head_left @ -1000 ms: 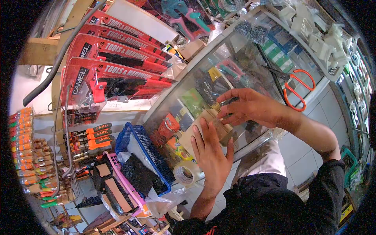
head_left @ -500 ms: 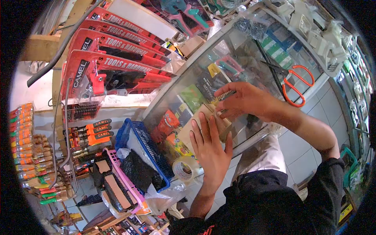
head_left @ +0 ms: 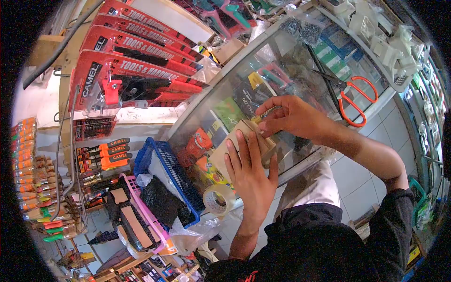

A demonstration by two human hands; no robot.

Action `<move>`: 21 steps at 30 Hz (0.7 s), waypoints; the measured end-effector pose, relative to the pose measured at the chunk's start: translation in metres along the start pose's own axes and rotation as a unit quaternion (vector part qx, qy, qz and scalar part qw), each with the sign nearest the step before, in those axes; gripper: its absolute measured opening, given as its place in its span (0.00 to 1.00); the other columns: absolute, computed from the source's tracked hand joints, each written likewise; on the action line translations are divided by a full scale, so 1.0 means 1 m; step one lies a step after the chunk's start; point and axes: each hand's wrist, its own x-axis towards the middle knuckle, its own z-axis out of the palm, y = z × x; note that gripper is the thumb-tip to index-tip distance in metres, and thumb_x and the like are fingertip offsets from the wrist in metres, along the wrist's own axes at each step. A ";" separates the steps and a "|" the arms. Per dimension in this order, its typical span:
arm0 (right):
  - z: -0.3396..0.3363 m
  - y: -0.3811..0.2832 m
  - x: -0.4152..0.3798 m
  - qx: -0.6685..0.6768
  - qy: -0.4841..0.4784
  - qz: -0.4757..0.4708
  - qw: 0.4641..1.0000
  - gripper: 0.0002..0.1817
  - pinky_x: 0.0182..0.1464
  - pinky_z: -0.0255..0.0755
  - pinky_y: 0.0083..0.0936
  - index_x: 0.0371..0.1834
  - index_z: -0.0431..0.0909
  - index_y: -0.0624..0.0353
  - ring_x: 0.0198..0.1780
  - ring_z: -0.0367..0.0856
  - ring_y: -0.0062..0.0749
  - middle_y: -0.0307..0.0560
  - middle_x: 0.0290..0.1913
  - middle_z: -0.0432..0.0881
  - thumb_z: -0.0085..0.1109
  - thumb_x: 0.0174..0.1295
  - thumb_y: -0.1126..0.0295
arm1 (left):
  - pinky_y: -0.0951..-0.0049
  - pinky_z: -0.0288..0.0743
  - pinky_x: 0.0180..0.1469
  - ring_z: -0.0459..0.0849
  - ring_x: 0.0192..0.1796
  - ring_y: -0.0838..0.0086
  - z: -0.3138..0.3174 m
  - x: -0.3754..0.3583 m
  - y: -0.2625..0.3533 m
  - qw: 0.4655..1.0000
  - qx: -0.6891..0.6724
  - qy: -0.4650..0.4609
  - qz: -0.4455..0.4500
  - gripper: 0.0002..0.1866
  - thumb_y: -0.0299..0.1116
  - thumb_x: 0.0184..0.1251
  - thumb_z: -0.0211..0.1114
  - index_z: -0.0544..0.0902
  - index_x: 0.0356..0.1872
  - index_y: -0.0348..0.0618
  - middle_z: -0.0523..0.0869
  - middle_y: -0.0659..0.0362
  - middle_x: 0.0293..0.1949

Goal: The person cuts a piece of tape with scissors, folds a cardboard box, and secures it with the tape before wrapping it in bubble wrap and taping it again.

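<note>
My left hand (head_left: 253,183) lies with its fingers stretched out over a small tan cardboard box (head_left: 220,158), which rests on the glass-topped display counter (head_left: 292,162). At the box's far edge, my right hand (head_left: 293,117) pinches a slim, yellowish, ridged rod (head_left: 268,112). The rod's exact kind is too small to make out, and its lower end is at the box. Beside my left wrist stands a roll of clear tape (head_left: 219,199). Orange-handled scissors (head_left: 352,101) lie on the glass beyond my right forearm.
Left of the counter are a blue plastic basket (head_left: 164,181) and a pink basket (head_left: 141,207) with dark items. Red carded saws (head_left: 136,80) hang at upper left, above orange-handled tools (head_left: 115,155). White fittings (head_left: 387,51) line the far right edge.
My right hand has tilted the rod and brought it slightly lower against the box edge. My left hand stays on the box, and the view has shifted a little.
</note>
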 end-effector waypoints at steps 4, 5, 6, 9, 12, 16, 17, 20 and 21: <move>0.005 0.004 0.004 -0.093 0.029 -0.003 0.995 0.21 0.41 0.82 0.28 0.51 0.82 0.65 0.38 0.89 0.30 0.51 0.37 0.89 0.65 0.72 0.55 | 0.34 0.55 0.76 0.59 0.80 0.35 0.000 0.000 0.000 1.000 -0.008 0.006 -0.003 0.41 0.49 0.73 0.65 0.63 0.80 0.41 0.62 0.41 0.81; 0.007 0.001 0.004 -0.153 0.030 0.003 0.988 0.23 0.40 0.81 0.30 0.49 0.82 0.65 0.38 0.88 0.31 0.51 0.36 0.89 0.63 0.73 0.51 | 0.33 0.56 0.76 0.59 0.80 0.35 0.000 0.000 0.000 1.000 -0.017 0.008 -0.005 0.39 0.48 0.73 0.65 0.65 0.80 0.42 0.62 0.42 0.81; 0.010 -0.001 0.003 -0.214 0.031 0.009 0.976 0.25 0.39 0.81 0.32 0.46 0.83 0.65 0.38 0.88 0.31 0.52 0.35 0.89 0.61 0.73 0.48 | 0.33 0.56 0.75 0.59 0.80 0.35 0.000 -0.001 0.000 1.000 -0.026 0.010 -0.008 0.38 0.47 0.73 0.64 0.66 0.79 0.43 0.62 0.42 0.81; 0.017 -0.008 -0.001 -0.259 0.001 -0.012 0.966 0.30 0.38 0.79 0.38 0.41 0.83 0.65 0.37 0.88 0.39 0.55 0.34 0.87 0.54 0.74 0.42 | 0.33 0.56 0.75 0.59 0.80 0.35 0.000 0.000 0.000 1.000 -0.023 0.008 -0.008 0.37 0.47 0.73 0.64 0.66 0.79 0.43 0.62 0.42 0.81; 0.017 0.001 0.002 -0.274 -0.002 -0.064 0.960 0.28 0.41 0.78 0.41 0.42 0.82 0.65 0.38 0.87 0.46 0.57 0.35 0.86 0.53 0.75 0.45 | 0.33 0.56 0.75 0.59 0.80 0.35 0.001 -0.001 0.001 1.000 -0.024 0.011 -0.007 0.37 0.47 0.73 0.64 0.66 0.79 0.43 0.62 0.43 0.81; 0.018 0.000 -0.003 -0.255 -0.028 -0.082 0.963 0.21 0.41 0.76 0.40 0.43 0.78 0.64 0.37 0.84 0.45 0.54 0.33 0.83 0.52 0.77 0.53 | 0.34 0.57 0.75 0.59 0.80 0.35 0.000 0.000 0.001 1.000 -0.025 0.010 -0.010 0.37 0.47 0.74 0.64 0.67 0.79 0.43 0.62 0.43 0.81; 0.017 0.004 -0.003 -0.259 -0.029 -0.097 0.961 0.19 0.40 0.74 0.38 0.43 0.77 0.63 0.35 0.82 0.39 0.52 0.32 0.81 0.51 0.78 0.56 | 0.34 0.57 0.75 0.59 0.80 0.35 0.001 -0.001 0.001 1.000 -0.024 0.013 -0.008 0.37 0.47 0.74 0.64 0.67 0.79 0.43 0.62 0.43 0.81; 0.015 0.022 0.001 -0.258 -0.019 -0.124 0.958 0.16 0.40 0.72 0.36 0.42 0.74 0.63 0.35 0.79 0.32 0.49 0.31 0.77 0.51 0.80 0.60 | 0.34 0.57 0.75 0.59 0.80 0.35 0.002 -0.001 0.000 1.000 -0.018 0.014 -0.003 0.37 0.47 0.74 0.64 0.66 0.79 0.43 0.62 0.43 0.81; 0.016 0.024 0.001 -0.256 -0.014 -0.130 0.958 0.15 0.40 0.72 0.35 0.42 0.74 0.63 0.36 0.78 0.31 0.48 0.31 0.76 0.50 0.80 0.60 | 0.34 0.57 0.75 0.59 0.80 0.36 0.002 -0.001 0.000 1.000 -0.016 0.014 -0.002 0.37 0.47 0.74 0.64 0.66 0.79 0.43 0.62 0.43 0.81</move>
